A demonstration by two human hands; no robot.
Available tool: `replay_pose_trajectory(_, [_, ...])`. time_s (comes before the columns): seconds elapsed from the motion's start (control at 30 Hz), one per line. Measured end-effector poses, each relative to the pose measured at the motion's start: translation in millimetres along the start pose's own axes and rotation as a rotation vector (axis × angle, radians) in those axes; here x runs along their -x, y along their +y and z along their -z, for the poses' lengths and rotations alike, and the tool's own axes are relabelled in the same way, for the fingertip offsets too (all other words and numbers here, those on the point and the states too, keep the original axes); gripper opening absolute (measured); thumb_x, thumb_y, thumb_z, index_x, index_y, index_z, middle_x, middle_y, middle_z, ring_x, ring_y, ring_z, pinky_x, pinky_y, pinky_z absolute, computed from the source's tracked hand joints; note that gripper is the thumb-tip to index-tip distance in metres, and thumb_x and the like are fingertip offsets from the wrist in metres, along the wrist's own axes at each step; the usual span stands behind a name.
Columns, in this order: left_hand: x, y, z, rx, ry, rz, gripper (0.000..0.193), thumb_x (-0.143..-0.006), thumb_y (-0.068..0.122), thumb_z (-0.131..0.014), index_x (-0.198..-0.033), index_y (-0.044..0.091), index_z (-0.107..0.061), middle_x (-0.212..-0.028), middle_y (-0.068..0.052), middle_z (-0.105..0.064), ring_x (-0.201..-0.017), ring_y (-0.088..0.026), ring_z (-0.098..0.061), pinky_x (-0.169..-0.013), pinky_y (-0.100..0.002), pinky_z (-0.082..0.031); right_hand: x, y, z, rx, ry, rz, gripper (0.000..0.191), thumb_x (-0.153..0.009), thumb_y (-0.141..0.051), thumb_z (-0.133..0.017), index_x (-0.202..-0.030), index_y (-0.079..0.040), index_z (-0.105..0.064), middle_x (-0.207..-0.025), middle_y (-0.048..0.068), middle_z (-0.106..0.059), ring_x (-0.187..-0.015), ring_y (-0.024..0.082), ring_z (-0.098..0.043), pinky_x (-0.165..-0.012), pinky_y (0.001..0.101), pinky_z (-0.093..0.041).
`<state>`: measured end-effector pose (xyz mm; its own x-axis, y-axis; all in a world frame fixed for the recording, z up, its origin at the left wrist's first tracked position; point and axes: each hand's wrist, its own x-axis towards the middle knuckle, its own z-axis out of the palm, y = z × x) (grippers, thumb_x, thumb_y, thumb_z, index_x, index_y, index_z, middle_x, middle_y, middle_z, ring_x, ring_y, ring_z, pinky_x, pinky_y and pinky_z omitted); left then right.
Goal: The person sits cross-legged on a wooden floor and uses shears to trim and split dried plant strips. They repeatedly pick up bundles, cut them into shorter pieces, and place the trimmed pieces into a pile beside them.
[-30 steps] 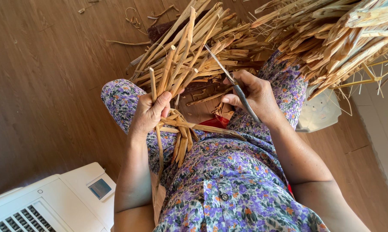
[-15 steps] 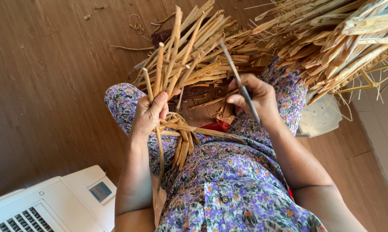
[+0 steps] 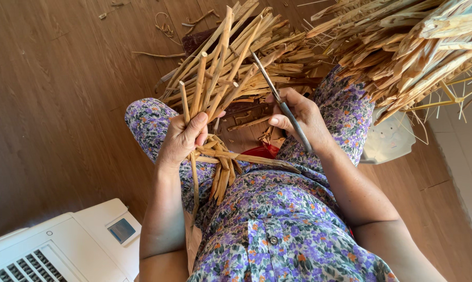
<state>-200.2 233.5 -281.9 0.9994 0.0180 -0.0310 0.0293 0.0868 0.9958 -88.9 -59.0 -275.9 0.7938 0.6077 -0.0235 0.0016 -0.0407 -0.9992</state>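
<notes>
The left hand point(image 3: 186, 138) has its grip pressed tight around a fan of tan split cane stakes point(image 3: 215, 78) — they rise from the fist over the lap, their lower ends crossing in a woven knot on the purple floral dress point(image 3: 277, 219). The right hand point(image 3: 301, 117) pinches a slim grey metal awl point(image 3: 280, 102), its tip among the stakes. A white appliance point(image 3: 63, 245) sits on the brown wooden floor point(image 3: 53, 104).

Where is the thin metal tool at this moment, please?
In the head view, the metal tool sits right of centre in the right hand, its tip touching the cane bundle gripped by the left hand.
</notes>
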Motion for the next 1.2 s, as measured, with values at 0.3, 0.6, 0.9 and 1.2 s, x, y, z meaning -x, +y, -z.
replay_pose_trajectory(0.3, [-12,18,-7,-0.04,0.094,-0.128,0.04,-0.108,0.039,-0.056,-0.12,0.005,-0.072,-0.091,-0.003,-0.071,-0.049,-0.004,-0.046,-0.041,-0.021,-0.037,2,9,-9,-0.249,0.161,-0.105,0.054,-0.082,-0.028,-0.087,-0.123,-0.004,-0.063,-0.082,0.002,-0.061,-0.061,0.009,-0.051,-0.053,0.0246,-0.039])
replay_pose_trajectory(0.6, [-52,96,-66,0.209,0.121,-0.394,0.037,-0.113,0.041,-0.057,-0.113,0.004,-0.065,-0.065,0.004,-0.051,-0.05,-0.005,-0.041,-0.044,-0.021,-0.032,-18,-6,-76,-0.356,-0.124,0.151,0.099,-0.073,-0.039,-0.096,-0.148,-0.006,-0.039,-0.146,0.013,-0.057,-0.139,0.024,-0.054,-0.121,0.0427,-0.041])
replay_pose_trajectory(0.9, [-81,115,-88,0.436,0.273,-0.435,0.034,-0.113,0.038,-0.06,-0.108,0.004,-0.062,-0.07,-0.001,-0.054,-0.057,-0.009,-0.047,-0.052,-0.024,-0.039,-29,-18,-92,-0.349,-0.063,0.018,0.071,-0.082,-0.017,-0.091,-0.139,-0.003,-0.051,-0.124,0.005,-0.063,-0.116,0.013,-0.06,-0.106,0.0317,-0.05])
replay_pose_trajectory(1.2, [-82,96,-84,0.12,0.226,-0.501,0.044,-0.106,0.049,-0.065,-0.113,0.006,-0.057,-0.089,-0.003,-0.059,-0.077,-0.009,-0.054,-0.068,-0.022,-0.043,-27,-23,-95,-0.394,-0.028,0.093,0.064,-0.088,-0.013,-0.087,-0.141,-0.005,-0.053,-0.123,0.002,-0.062,-0.114,0.013,-0.059,-0.105,0.0316,-0.051])
